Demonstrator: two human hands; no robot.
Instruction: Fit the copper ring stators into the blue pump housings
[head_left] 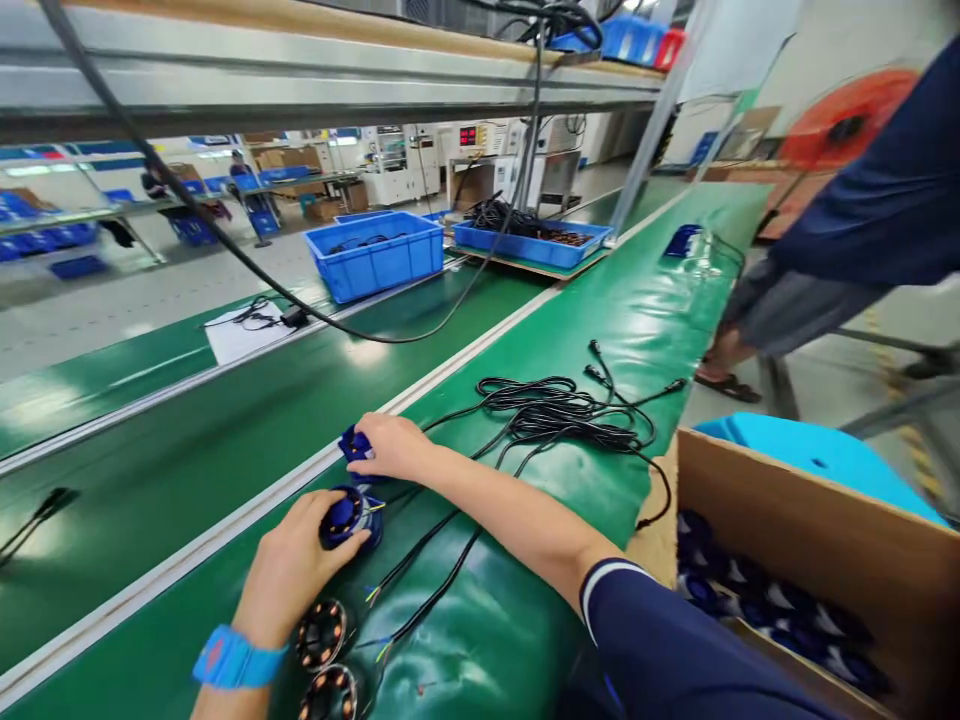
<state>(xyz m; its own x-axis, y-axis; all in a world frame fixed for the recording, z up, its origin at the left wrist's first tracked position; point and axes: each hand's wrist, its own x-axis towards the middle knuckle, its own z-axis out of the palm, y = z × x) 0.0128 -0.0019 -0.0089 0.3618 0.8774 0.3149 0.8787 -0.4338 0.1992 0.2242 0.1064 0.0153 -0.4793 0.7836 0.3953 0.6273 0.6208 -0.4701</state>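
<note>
My left hand (281, 565), with a blue wristband (238, 657), curls its thumb and fingers round a dark blue round motor housing (346, 512) with coils and thin coloured wires showing inside. Just beyond it, my right hand (394, 447) grips another dark blue part (354, 445), mostly covered by the fingers. Two copper-wound stator rings (322, 635) lie on the green mat below my left hand. Black cables with bare coloured wire ends (384, 650) run beside them, under my right forearm. Their coiled lengths form a black bundle (555, 410) farther right.
A cardboard box (810, 520) of dark blue parts stands at the right. Behind the green conveyor (300, 440) are a blue bin (375, 260) and a blue tray (577, 250) of cables. A hanging cable (247, 275) loops across. Another person (847, 210) stands at right.
</note>
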